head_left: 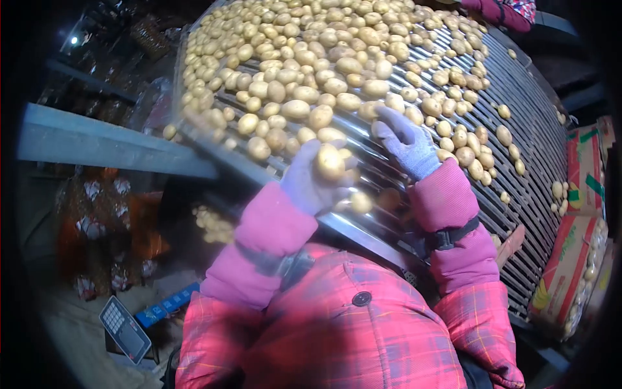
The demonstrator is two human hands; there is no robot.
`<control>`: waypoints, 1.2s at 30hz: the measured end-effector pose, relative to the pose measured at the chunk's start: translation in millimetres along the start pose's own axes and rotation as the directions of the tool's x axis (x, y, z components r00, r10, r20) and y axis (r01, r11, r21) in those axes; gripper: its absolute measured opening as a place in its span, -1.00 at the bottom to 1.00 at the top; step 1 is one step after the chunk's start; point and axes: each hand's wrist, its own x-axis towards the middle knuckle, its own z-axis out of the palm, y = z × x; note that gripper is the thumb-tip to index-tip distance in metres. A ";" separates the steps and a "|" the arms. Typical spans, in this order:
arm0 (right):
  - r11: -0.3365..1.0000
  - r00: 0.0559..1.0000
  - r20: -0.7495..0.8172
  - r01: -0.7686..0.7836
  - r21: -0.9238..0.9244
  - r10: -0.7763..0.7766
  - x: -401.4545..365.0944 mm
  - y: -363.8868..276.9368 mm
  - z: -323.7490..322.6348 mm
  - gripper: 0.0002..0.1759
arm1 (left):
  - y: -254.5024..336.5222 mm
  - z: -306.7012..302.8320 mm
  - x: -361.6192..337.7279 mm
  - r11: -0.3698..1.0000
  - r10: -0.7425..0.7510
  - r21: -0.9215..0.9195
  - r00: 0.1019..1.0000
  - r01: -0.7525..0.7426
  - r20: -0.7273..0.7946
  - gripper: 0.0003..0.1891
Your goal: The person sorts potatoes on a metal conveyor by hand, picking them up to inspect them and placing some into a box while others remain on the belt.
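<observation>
My left hand (pixel 310 178), in a pale purple glove, is curled round a potato (pixel 330 163) near the front edge of the slatted rack (pixel 518 104). Another potato (pixel 361 202), blurred, is just right of and below that hand, over the metal bars. My right hand (pixel 409 144), gloved too, is over the rack beside the pile of potatoes (pixel 296 109). Its fingers are spread, with a gap between thumb and fingers, and nothing shows in it. Potatoes lie just beyond its fingertips and to its right.
A metal beam (pixel 110 139) juts in from the left. Below it are a scale display (pixel 125 329) and a blue box (pixel 166 306). Cardboard boxes (pixel 562 269) stand at the right. Another person's sleeve (pixel 502 13) reaches in at the top right.
</observation>
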 end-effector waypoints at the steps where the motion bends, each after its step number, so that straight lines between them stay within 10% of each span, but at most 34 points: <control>1: 0.964 0.995 0.025 0.096 -0.246 -0.093 -0.3 17.4 -4.6 -0.59 | -1.7 3.5 -0.5 1.000 0.016 0.000 1.000 -0.016 -0.005 -0.45; 5: 0.557 0.905 0.233 0.405 -0.725 -0.355 -3.6 52.8 8.8 -0.50 | -8.4 18.6 -0.4 0.916 0.343 0.280 0.924 -0.289 -0.170 -0.48; 10: 0.618 0.955 0.231 0.297 -0.728 -0.187 26.5 67.4 19.5 -0.49 | -8.7 28.2 0.4 0.935 0.348 0.112 0.930 -0.335 -0.117 -0.57; 12: 0.998 0.999 0.035 -0.009 0.060 0.007 37.1 84.6 19.4 -0.62 | -12.4 28.2 0.4 0.909 0.413 0.156 0.887 -0.386 -0.209 -0.53; 14: 0.674 0.942 0.322 -0.300 0.675 0.096 39.6 56.3 -3.3 -0.55 | -11.3 17.2 -1.1 0.895 0.416 0.286 0.870 -0.342 -0.265 -0.47; 21: 0.538 0.941 0.339 -0.292 0.791 0.012 7.3 11.4 8.1 -0.30 | -14.9 24.2 11.4 0.891 0.437 0.277 0.843 -0.359 -0.314 -0.42; 28: 0.745 0.954 0.284 -0.123 0.655 -0.093 -7.9 2.0 22.2 -0.21 | -31.9 24.4 19.3 0.901 0.381 0.290 0.909 -0.324 -0.169 -0.52; 32: 0.742 0.942 0.308 -0.112 0.661 -0.133 -15.8 -6.1 26.1 -0.22 | -42.2 28.2 14.2 0.293 0.602 0.930 0.799 -0.224 0.002 -0.56; 34: 0.755 0.946 0.284 -0.069 0.652 -0.159 -20.9 -6.5 27.0 -0.23 | -28.4 16.3 18.9 0.799 0.387 0.569 0.890 -0.193 -0.242 -0.56; 36: 0.754 0.963 0.263 -0.133 0.643 -0.055 -25.0 -9.1 22.0 -0.26 | -24.9 12.8 18.9 0.816 0.378 0.550 0.884 -0.179 -0.274 -0.55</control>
